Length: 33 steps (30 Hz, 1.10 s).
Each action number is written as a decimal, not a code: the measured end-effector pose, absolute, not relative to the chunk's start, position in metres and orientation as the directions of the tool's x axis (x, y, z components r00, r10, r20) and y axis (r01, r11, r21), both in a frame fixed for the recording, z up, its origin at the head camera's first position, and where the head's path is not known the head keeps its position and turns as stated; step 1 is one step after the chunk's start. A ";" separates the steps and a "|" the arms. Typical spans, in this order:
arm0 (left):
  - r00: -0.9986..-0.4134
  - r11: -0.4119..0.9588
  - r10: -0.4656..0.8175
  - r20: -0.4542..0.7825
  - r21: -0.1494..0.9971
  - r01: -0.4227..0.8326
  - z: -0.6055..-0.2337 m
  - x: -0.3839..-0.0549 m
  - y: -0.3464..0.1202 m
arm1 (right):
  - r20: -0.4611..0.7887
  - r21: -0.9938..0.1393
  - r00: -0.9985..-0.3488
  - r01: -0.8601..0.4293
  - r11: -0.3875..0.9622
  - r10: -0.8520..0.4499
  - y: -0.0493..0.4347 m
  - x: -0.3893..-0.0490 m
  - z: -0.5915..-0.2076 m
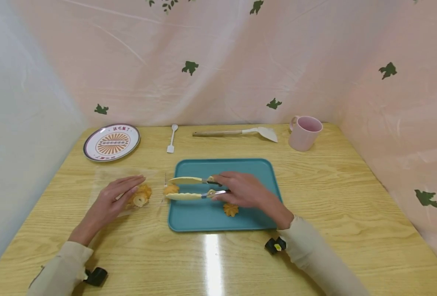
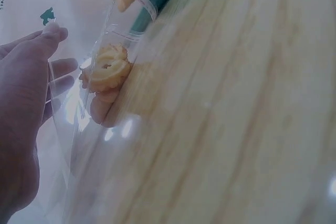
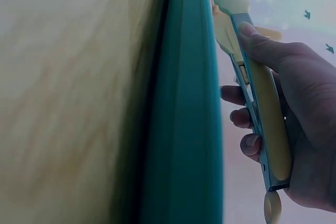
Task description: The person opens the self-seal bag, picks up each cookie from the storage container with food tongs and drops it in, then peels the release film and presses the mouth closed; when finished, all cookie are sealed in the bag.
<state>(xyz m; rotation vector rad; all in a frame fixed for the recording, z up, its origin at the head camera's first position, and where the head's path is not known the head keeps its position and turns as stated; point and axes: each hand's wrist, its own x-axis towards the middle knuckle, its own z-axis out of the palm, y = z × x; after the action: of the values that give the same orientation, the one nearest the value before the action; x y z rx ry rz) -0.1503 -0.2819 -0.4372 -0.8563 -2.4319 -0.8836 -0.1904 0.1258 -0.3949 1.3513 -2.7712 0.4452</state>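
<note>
My right hand [image 1: 240,189] grips a pair of tongs [image 1: 187,197] with cream tips, over a teal tray [image 1: 200,218]. Between the tips sits a golden cookie [image 1: 171,188], at the tray's left edge and the mouth of a clear plastic bag [image 1: 102,181]. Several cookies [image 2: 107,69] lie inside the bag on the table. My left hand [image 1: 116,197] rests at the bag beside those cookies, its fingers fairly straight. Another flower-shaped cookie [image 1: 231,209] lies on the tray below the right hand.
Behind the bag stands a patterned plate [image 1: 111,142]. Along the back lie a small white spoon-like tool [image 1: 172,137] and a wooden-handled spatula [image 1: 237,132]. A pink mug [image 1: 304,133] is at the back right. Fabric walls [image 1: 218,82] enclose the table.
</note>
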 end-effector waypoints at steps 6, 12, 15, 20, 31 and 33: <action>-0.731 0.617 0.403 0.550 0.427 0.661 -0.437 -0.151 -0.282 | 0.113 -0.264 -0.625 -0.768 0.583 -0.773 0.110 -0.192 -0.395; -0.733 0.623 0.406 0.546 0.422 0.659 -0.438 -0.150 -0.282 | 0.096 -0.283 -0.633 -0.758 0.588 -0.768 0.098 -0.194 -0.397; -0.736 0.627 0.402 0.545 0.422 0.655 -0.437 -0.148 -0.280 | 0.075 -0.299 -0.643 -0.744 0.598 -0.762 0.093 -0.195 -0.396; -0.735 0.622 0.396 0.551 0.427 0.656 -0.435 -0.147 -0.278 | 0.070 -0.316 -0.652 -0.732 0.603 -0.755 0.086 -0.196 -0.396; -0.751 0.637 0.388 0.534 0.434 0.637 -0.435 -0.148 -0.278 | 0.062 -0.344 -0.661 -0.718 0.605 -0.748 0.071 -0.200 -0.399; -0.752 0.637 0.387 0.533 0.435 0.636 -0.435 -0.148 -0.278 | 0.059 -0.348 -0.662 -0.715 0.606 -0.747 0.069 -0.200 -0.399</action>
<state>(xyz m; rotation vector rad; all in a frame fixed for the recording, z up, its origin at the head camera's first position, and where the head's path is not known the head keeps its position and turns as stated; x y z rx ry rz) -0.1476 -0.2778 -0.4354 -0.8109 -2.4678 -0.8723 -0.2002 0.0690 -0.3991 1.3231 -2.8974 0.5607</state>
